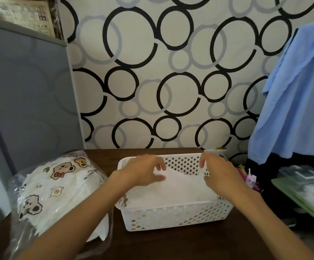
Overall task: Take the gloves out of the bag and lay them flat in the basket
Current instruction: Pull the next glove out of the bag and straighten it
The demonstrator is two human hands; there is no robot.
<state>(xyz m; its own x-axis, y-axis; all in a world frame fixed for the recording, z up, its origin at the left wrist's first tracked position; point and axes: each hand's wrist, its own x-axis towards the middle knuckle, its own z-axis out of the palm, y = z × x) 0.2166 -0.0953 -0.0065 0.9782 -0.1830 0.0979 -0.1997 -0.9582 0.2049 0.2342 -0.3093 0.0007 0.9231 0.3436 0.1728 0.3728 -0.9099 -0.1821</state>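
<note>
Head view looks down on a dark wooden table (171,244) where a white perforated plastic basket (173,216) stands in the middle. White gloves (173,190) lie in it as a pale, blurred layer; single gloves cannot be told apart. The left hand (143,171) reaches over the basket's far left part, fingers bent downward with their tips at the upper edge of the white material. The right hand (218,173) is at the far right part, its fingers and thumb pinching a raised edge of the same material. Motion blur makes it hard to tell how firmly the left hand has hold.

Left of the basket, apart from it, lies a clear plastic bag (58,190) printed with cartoon bears and a fried egg. One line of print reads "NOON" with a smaller word ending in "EA" beside it; the start of the line is hidden in a fold. More white material fills the bag, and its near end is covered by the left forearm.

Behind the table is wallpaper (171,72) with black and grey rings. A light blue garment (293,100) hangs at the right, cut off by the frame edge. Below it, pink and green items (250,179) sit beside the basket, too small to identify.
</note>
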